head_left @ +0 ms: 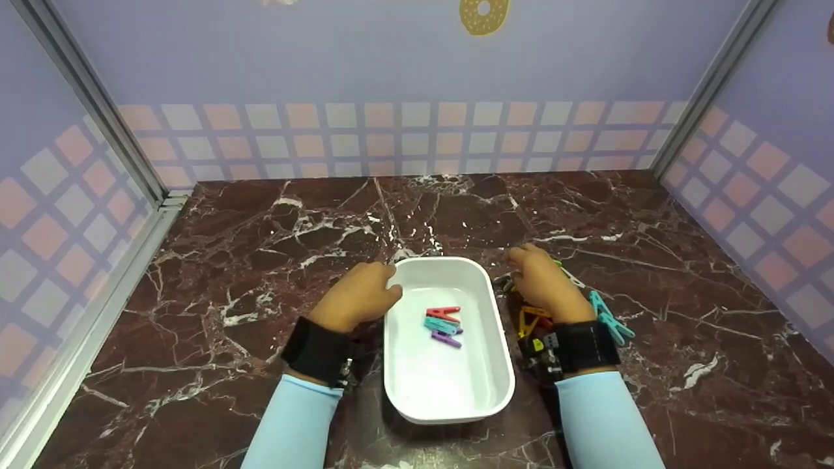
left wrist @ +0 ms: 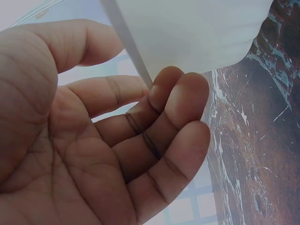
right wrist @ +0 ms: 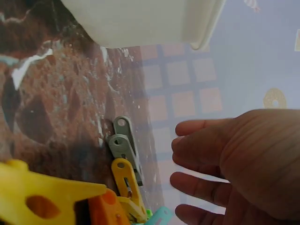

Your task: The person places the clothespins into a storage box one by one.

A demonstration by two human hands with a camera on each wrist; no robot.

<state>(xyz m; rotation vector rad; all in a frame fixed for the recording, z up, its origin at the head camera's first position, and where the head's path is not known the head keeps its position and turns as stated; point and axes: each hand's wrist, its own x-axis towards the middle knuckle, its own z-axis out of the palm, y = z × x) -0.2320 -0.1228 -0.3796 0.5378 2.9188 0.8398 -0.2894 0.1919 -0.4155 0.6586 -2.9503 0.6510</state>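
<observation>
A white tray holds several plastic clothespins: a red one, teal ones and a purple one. At the tray's left rim is my left hand, loosely curved. In the left wrist view its fingertips lie against the outer wall, while the thumb reaches past the rim. Beyond the tray's right side, my right hand hovers over a pile of clothespins, partly hiding it. Its fingers are relaxed with nothing between them. Yellow and grey clothespins lie below.
Teal clothespins lie right of the right wrist, and a green one sits behind that hand. Dark red marbled tabletop surrounds the tray. Tiled-pattern walls enclose the back and sides.
</observation>
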